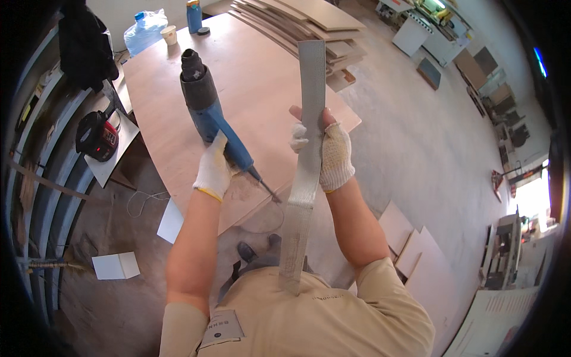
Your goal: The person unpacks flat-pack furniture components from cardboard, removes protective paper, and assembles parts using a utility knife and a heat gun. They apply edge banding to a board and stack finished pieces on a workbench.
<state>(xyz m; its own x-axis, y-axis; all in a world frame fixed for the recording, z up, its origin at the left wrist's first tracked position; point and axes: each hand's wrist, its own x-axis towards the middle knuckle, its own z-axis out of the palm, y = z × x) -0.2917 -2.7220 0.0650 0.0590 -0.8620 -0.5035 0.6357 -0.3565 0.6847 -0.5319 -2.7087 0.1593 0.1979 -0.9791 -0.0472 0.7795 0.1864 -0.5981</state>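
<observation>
My left hand point(214, 168), in a white knit glove, is wrapped round the handle of a blue heat gun point(231, 141). Its black nozzle points up and away over the table, and the cord leaves the handle's lower end. My right hand point(335, 156), gloved but with bare fingertips showing, grips a long flat grey-green strip point(313, 71). One end of the strip stands up above the hand. The other end hangs down in front of my shirt. Heat gun and strip are apart.
Under both hands spreads a large wooden board tabletop point(262, 77). At its far side are a paper cup point(169, 35), a blue bottle point(194, 18) and stacked panels point(333, 18). A red-black cooker point(98, 138) stands left. More boards point(416, 256) lie at right.
</observation>
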